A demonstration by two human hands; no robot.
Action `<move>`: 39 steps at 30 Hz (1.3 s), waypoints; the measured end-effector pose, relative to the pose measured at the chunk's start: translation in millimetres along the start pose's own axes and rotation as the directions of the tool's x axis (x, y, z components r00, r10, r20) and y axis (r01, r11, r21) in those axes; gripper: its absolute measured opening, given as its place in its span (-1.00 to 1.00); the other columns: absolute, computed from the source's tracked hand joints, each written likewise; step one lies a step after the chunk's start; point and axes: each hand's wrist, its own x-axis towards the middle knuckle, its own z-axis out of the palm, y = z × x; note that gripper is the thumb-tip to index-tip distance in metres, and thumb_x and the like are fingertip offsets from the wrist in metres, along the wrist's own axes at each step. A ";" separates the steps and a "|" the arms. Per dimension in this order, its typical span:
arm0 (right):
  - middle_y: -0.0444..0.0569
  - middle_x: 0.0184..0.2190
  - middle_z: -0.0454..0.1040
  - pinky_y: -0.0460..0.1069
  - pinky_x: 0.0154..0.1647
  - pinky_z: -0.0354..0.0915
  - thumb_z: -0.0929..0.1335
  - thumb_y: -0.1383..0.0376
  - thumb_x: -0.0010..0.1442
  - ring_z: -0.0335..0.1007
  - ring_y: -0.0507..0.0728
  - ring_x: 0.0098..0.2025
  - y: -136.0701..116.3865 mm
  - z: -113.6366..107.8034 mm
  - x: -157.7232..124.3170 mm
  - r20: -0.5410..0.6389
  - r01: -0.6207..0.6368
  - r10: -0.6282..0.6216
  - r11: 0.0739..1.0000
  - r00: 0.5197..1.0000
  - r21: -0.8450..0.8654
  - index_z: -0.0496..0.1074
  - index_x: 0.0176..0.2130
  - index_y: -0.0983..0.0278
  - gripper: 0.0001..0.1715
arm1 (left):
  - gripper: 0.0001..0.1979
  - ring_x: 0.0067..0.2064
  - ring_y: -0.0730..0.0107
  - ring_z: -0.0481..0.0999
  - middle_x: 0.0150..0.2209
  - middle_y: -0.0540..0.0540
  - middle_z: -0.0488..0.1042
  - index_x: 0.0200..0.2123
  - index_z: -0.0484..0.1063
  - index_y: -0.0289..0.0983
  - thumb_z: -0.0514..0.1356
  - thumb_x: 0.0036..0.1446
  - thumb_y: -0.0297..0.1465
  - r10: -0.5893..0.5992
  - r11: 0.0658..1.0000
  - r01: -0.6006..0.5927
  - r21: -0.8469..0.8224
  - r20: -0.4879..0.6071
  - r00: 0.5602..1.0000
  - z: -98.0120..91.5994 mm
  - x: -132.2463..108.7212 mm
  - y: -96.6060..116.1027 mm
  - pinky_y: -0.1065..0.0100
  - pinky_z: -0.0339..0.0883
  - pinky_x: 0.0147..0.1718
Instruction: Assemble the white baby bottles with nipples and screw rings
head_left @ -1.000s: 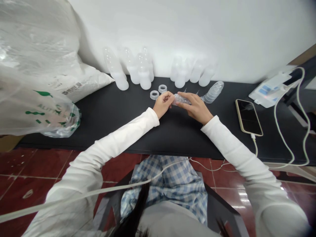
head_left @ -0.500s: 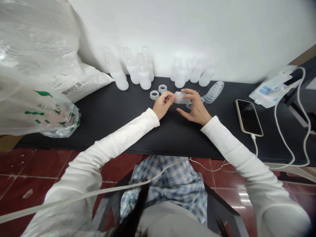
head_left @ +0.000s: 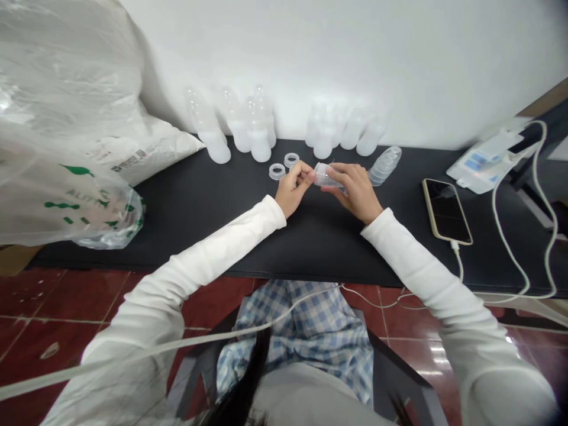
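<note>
Between both hands lies a small translucent bottle collar point(head_left: 322, 173), on its side; part of it is hidden by fingers. My left hand point(head_left: 293, 188) pinches its left end between thumb and fingertips. My right hand point(head_left: 355, 190) closes round the right end, thumb below and fingers above. Just left of the hands are two loose translucent rings, a nearer ring point(head_left: 277, 171) and a farther ring point(head_left: 291, 160). Beyond my right hand a stack of nested clear caps point(head_left: 385, 165) leans on the table.
Capped white bottles point(head_left: 260, 145) stand at the back of the black table point(head_left: 213, 219), with several uncapped bottles point(head_left: 323, 142) further right. Large plastic bags point(head_left: 89, 177) fill the left side. A phone point(head_left: 448, 211) on a charging cable and a white device point(head_left: 481, 163) lie at right.
My right hand's fingers and thumb have closed in on the collar from a wider spread. My left hand keeps its pinch in nearly the same place.
</note>
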 end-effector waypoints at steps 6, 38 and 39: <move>-0.11 0.12 0.58 0.10 0.03 0.41 0.19 0.27 0.47 0.48 0.13 0.11 -7.7 -9.5 2.8 0.113 0.187 -0.175 0.976 0.978 -0.111 0.48 -0.06 0.02 -0.70 | -0.42 -0.58 0.59 0.16 -0.57 0.10 0.22 -0.47 0.25 -0.21 0.23 0.08 0.21 -0.148 0.970 0.146 -0.195 0.005 0.989 2.4 2.8 5.6 0.41 0.10 -0.60; 0.23 -0.09 0.40 0.28 0.04 0.14 0.27 0.03 0.37 0.20 0.34 -0.01 95.4 -15.7 -17.8 -0.345 -0.483 0.431 0.872 0.834 -0.078 0.37 0.05 0.20 -0.60 | -0.49 -0.31 0.42 0.54 -0.35 -0.05 0.49 -0.33 0.36 -0.17 0.33 0.03 0.14 -0.236 0.953 0.200 -0.229 -0.137 0.962 -10.6 3.8 -10.4 0.36 0.50 -0.43; 0.23 -0.11 0.42 0.28 0.01 0.17 0.29 0.06 0.35 0.23 0.33 -0.04 95.6 -14.9 -17.7 -0.347 -0.527 0.473 0.847 0.810 -0.076 0.37 0.02 0.23 -0.63 | -0.49 -0.30 0.41 0.55 -0.34 -0.06 0.49 -0.33 0.35 -0.17 0.33 0.03 0.14 -0.235 0.953 0.199 -0.230 -0.140 0.962 -10.5 3.6 -11.2 0.34 0.50 -0.41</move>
